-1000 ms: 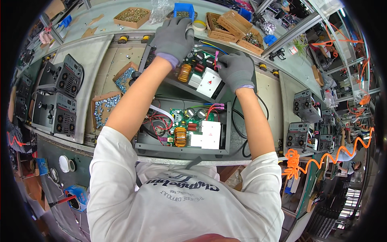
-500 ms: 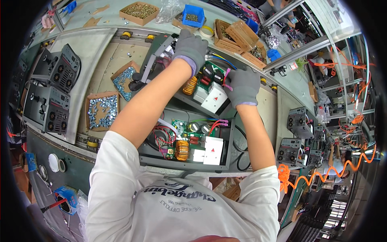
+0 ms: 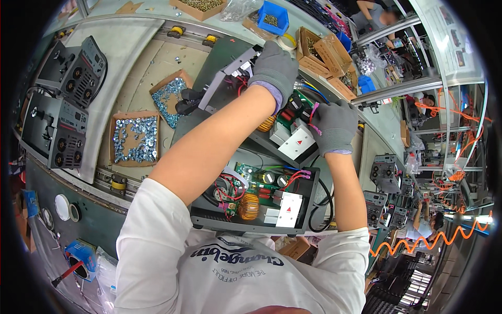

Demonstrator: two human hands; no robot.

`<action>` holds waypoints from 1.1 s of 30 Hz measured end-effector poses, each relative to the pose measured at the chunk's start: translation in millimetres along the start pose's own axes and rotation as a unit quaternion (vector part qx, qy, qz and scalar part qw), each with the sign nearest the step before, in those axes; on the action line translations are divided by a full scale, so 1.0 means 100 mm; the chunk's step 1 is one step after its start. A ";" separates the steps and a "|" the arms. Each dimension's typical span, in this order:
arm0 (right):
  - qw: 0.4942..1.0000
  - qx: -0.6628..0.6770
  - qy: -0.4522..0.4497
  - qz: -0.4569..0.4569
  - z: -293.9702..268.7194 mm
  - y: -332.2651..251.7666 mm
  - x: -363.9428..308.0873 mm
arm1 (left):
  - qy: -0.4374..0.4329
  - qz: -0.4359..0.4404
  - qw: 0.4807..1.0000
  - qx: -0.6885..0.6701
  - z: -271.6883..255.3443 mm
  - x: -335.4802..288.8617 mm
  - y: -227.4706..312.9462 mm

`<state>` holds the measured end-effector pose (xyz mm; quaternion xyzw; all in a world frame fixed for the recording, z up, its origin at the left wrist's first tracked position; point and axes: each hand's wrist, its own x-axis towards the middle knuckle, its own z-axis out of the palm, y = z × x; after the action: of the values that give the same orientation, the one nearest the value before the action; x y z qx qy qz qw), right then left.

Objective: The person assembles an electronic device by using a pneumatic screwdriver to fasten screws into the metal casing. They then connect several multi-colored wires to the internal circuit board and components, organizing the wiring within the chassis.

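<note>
An open chassis (image 3: pixel 261 125) lies at twelve o'clock on the tabletop (image 3: pixel 141 68). The left hand (image 3: pixel 273 65) is closed on its far edge; the right hand (image 3: pixel 334 125) pinches pink wires (image 3: pixel 314 116). Wires are best eased gently. White square labels (image 3: pixel 296 149) with red triangles sit at center.

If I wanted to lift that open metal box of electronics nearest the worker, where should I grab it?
Probably the open metal box by its two short end walls, one hand from each side. Its top is open, with a copper coil, wires and circuit boards exposed, so reaching in from above seems unwise.
</note>
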<state>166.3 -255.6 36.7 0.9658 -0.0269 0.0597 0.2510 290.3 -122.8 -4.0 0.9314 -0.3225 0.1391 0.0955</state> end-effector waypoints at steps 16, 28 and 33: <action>0.990 -0.033 -0.130 0.050 -0.21 -0.05 0.30 | 0.036 0.002 0.999 -0.018 0.06 -0.01 -0.06; 0.996 0.065 -0.056 0.039 -0.05 0.07 0.13 | 0.038 -0.003 0.998 -0.045 0.07 -0.02 -0.09; 0.952 0.145 0.224 0.151 0.16 0.05 -0.20 | -0.040 -0.016 0.999 -0.005 -0.04 0.06 -0.02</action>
<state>148.0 -267.2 22.8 0.9382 -0.1061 0.3153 0.0958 295.1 -124.1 1.5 0.9407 -0.3121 0.0982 0.0893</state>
